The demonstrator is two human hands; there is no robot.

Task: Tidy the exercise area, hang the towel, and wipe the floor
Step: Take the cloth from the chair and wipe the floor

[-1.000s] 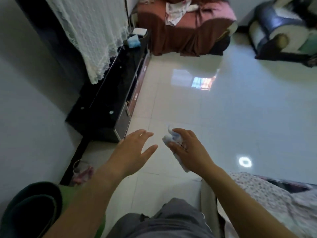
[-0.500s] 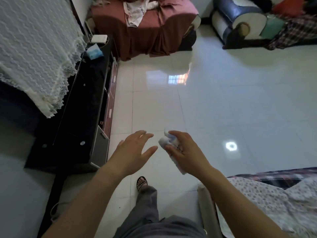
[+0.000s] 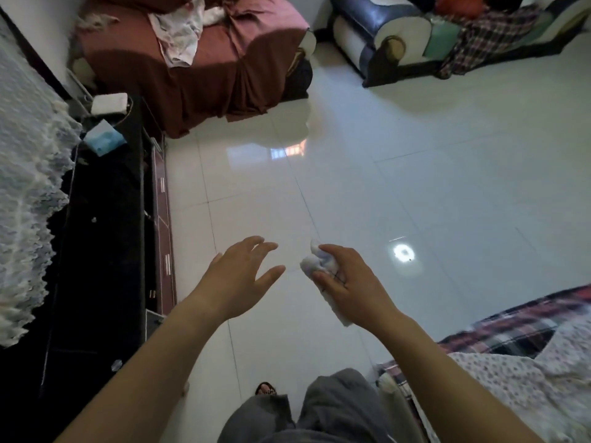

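Right hand (image 3: 351,286) grips a small white cloth (image 3: 315,265) bunched up in its fingers (one end hangs below the palm), above the glossy tiled floor (image 3: 415,187). Left hand (image 3: 236,276) hovers just beside it, fingers spread, holding nothing.

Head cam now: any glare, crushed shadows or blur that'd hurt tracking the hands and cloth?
Head view: glossy floor carries a round lamp hotspot and a window reflection; black cabinet at the left is crushed to near-black; wide-angle bending shows at the edges; left hand, right hand and the cloth it grips are reasonably sharp.
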